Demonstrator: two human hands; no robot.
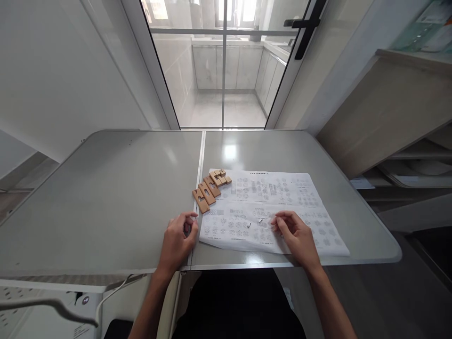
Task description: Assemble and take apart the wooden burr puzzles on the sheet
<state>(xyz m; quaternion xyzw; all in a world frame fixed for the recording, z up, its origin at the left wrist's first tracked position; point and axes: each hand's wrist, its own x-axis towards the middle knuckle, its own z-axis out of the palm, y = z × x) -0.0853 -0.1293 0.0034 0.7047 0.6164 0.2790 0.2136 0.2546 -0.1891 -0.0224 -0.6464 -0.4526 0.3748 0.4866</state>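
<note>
A large white sheet of paper (243, 242) printed with rows of small drawings lies on the table. My right hand (295, 235) rests on its right half, thumb and fingertips pinched together; whether anything tiny is between them is hidden. Left of the fingertips, two small whitish-silver bits (248, 225) lie on the sheet. My left hand (178, 240) rests loosely curled beside the sheet's left edge, with a gap between thumb and forefinger and nothing visible in it. Beyond it, several flat wooden plates with cut-outs (201, 201) overlap in a row, with pale wooden blocks (219, 178) at the far end.
The grey table (106, 197) has a seam running front to back near my left hand. A glass door (226, 70) stands behind its far edge. Shelves (416, 155) are at the right. A white device with a cable (52, 306) sits below at the left.
</note>
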